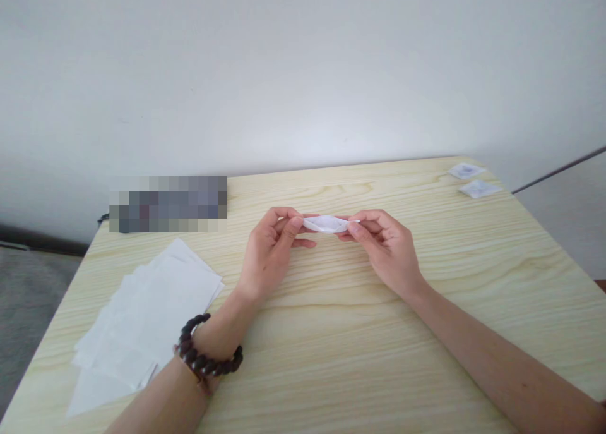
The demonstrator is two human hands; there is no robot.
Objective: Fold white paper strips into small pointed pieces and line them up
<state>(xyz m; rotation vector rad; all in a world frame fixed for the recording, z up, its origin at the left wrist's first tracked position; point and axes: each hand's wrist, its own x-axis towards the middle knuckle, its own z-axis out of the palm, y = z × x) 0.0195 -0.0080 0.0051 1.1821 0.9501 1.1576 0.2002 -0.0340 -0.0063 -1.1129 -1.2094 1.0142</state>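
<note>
Between my two hands is a small folded white paper boat [326,223], held above the wooden table. My left hand [272,244] pinches its left tip between thumb and fingers. The right tip is pinched the same way by my right hand [386,244]. The boat's middle is spread a little, so its hollow faces me. Its underside and the fingers behind it are partly hidden. A beaded bracelet circles my left wrist.
Loose white paper sheets [156,307] lie overlapping at the left of the table [331,371]. Behind them sits a dark, pixelated object [173,203]. Two folded paper boats, one [466,170] behind the other [479,188], rest at the far right corner. A wall [303,74] borders the back edge.
</note>
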